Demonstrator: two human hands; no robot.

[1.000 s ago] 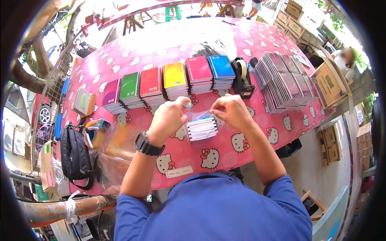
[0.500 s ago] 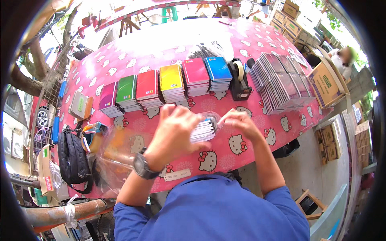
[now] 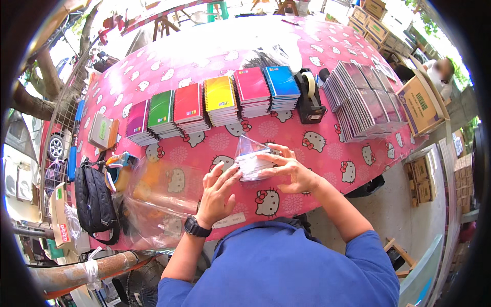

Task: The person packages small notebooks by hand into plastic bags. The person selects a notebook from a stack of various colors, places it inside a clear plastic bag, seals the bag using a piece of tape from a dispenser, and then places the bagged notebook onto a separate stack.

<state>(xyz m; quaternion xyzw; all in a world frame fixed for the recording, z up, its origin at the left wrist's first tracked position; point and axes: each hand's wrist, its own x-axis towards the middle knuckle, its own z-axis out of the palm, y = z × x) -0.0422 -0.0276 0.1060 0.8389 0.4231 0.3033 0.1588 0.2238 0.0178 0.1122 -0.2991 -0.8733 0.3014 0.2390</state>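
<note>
A small stack of notebooks in clear plastic point(image 3: 250, 168) lies on the pink table in front of me, white page edges showing and a pointed flap of film standing out at its far side. My left hand point(image 3: 219, 193) is open at the left side of the stack, fingers stretched, fingertips touching it. From the right, my right hand point(image 3: 292, 171) lays its spread fingers across the stack's top and right side. Its thumb is held apart. Behind the stack runs a row of spiral notebook piles: purple point(image 3: 137, 116), green point(image 3: 161, 110), red point(image 3: 187, 102), yellow point(image 3: 219, 94), pink point(image 3: 250, 84) and blue point(image 3: 280, 84).
A black tape dispenser point(image 3: 311, 100) stands right of the blue pile. Beyond it are wrapped notebook bundles point(image 3: 360, 105) and a cardboard box point(image 3: 420, 105). Loose clear plastic point(image 3: 156, 204) and a black bag point(image 3: 94, 202) lie at left. A person point(image 3: 440, 74) is at far right.
My left hand has come off the top of the stack to its left side. My right hand has let go of the film's right end and moved onto the stack, which sits slightly farther left.
</note>
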